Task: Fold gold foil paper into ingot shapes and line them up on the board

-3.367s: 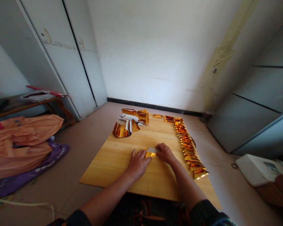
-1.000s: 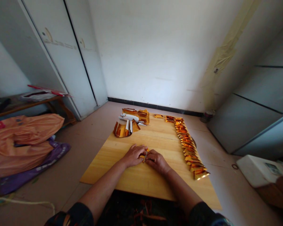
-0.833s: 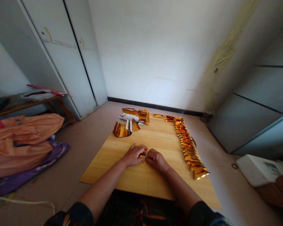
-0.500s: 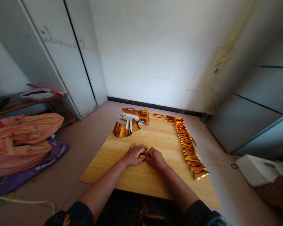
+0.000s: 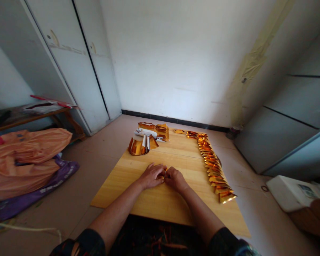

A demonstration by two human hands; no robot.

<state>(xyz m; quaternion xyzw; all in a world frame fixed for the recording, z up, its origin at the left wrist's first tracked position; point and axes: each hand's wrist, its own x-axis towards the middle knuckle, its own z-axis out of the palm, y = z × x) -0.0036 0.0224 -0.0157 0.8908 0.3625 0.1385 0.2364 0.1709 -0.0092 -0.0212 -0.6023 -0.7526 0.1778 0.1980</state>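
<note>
My left hand [image 5: 152, 176] and my right hand [image 5: 177, 179] meet over the middle of a wooden board [image 5: 146, 199]. Both have bent fingers closed on a small piece of gold foil paper [image 5: 164, 172], mostly hidden by the fingertips. To the right, a long row of folded gold foil pieces [image 5: 213, 167] overlaps along the board's edge. Curled gold foil sheets [image 5: 138, 147] with white undersides rest at the far left of the board. Behind them lies a flatter stack of gold sheets [image 5: 164, 131].
A single folded gold piece [image 5: 179, 131] sits near the board's far edge. Left on the floor are orange cloth-like material [image 5: 29, 156] and a purple bag [image 5: 42, 188]. Grey cabinets [image 5: 61, 53] stand at the left; a white box [image 5: 293, 193] is at the right.
My fingers have drawn slightly closer together, covering more of the foil piece between them. The row and the sheets are unmoved.
</note>
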